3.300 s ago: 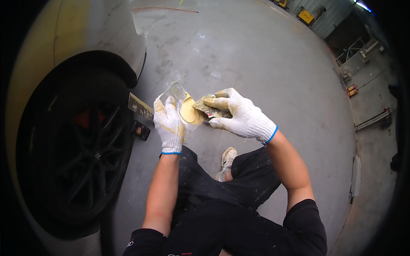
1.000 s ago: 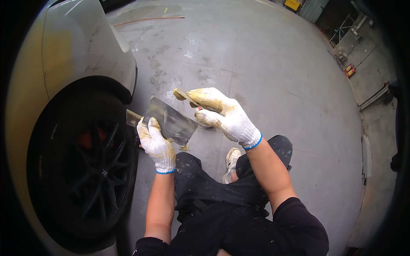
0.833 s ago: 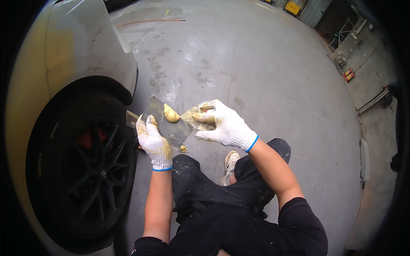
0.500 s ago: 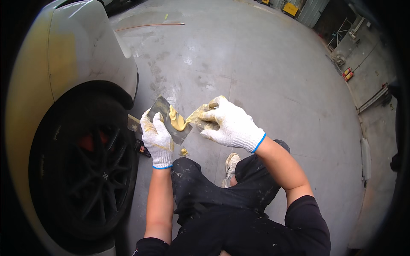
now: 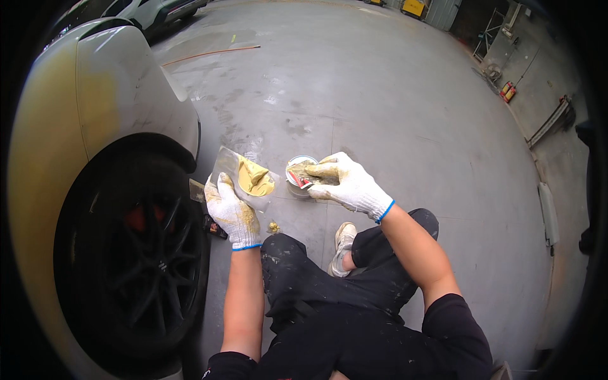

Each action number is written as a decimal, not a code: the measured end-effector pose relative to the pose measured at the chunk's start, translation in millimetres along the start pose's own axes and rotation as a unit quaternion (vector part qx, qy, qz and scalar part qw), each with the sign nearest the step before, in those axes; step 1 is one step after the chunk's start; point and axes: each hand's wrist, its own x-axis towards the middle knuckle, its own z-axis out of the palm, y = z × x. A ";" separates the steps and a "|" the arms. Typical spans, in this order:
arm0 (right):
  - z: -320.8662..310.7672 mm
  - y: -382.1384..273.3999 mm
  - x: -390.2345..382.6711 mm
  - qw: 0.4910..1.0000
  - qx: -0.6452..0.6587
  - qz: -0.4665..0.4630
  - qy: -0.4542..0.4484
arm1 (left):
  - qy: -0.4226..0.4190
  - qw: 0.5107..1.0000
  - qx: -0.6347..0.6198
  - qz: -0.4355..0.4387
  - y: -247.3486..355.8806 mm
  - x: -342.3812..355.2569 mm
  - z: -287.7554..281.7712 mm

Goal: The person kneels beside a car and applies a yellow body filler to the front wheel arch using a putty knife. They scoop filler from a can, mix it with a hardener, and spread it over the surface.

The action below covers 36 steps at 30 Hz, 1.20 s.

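Observation:
My left hand (image 5: 233, 212), in a white knit glove stained yellow, grips a flat mixing plate (image 5: 223, 163) at its near-left edge, with the thumb on top. A thick mound of yellow putty (image 5: 255, 177) lies on the plate. My right hand (image 5: 348, 185), gloved the same way, pinches a putty-smeared spreader (image 5: 305, 170), apart from the plate. Below the spreader shows a round can (image 5: 301, 192) with a pale rim. A small red item (image 5: 296, 179) shows between spreader and can; what it is I cannot tell.
A pale car body (image 5: 142, 82) with yellow patches and a black wheel (image 5: 145, 247) stand close on the left. A putty-smeared blade (image 5: 197, 190), a dark container (image 5: 215, 227) and a yellow putty blob (image 5: 273, 227) are near my left hand. An orange hose (image 5: 212, 53) lies farther off.
The spreader has left the putty and moved away from the plate. The putty lies in a broader mound, and the plate's tilt has changed. The can has come into sight beneath my right hand.

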 end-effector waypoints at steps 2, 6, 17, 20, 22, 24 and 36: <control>6.9 13.1 -12.8 0.889 0.451 0.061 -0.036 | 0.020 0.998 0.052 -0.003 5.9 -2.8 7.4; 41.0 17.9 -16.9 0.510 0.843 0.105 -0.135 | -0.002 0.996 0.036 0.078 -4.9 -24.7 27.7; -21.1 16.8 -26.3 0.970 0.172 -0.172 0.031 | -0.107 0.988 0.111 -0.030 -37.9 -61.8 20.9; -31.9 11.1 -14.1 0.989 -0.012 -0.148 0.020 | -0.065 0.994 0.087 -0.031 -33.7 -55.1 28.7; -45.2 7.5 -2.9 0.982 -0.168 -0.080 0.013 | -0.033 0.994 0.107 0.018 -22.4 -51.9 30.4; -49.9 -2.3 11.2 0.973 -0.101 -0.178 0.103 | 0.002 0.981 0.177 0.077 -9.2 -52.1 30.9; -11.5 -106.5 45.6 0.849 -0.127 -0.440 -0.263 | 0.241 0.882 0.343 0.217 88.6 -84.4 -23.8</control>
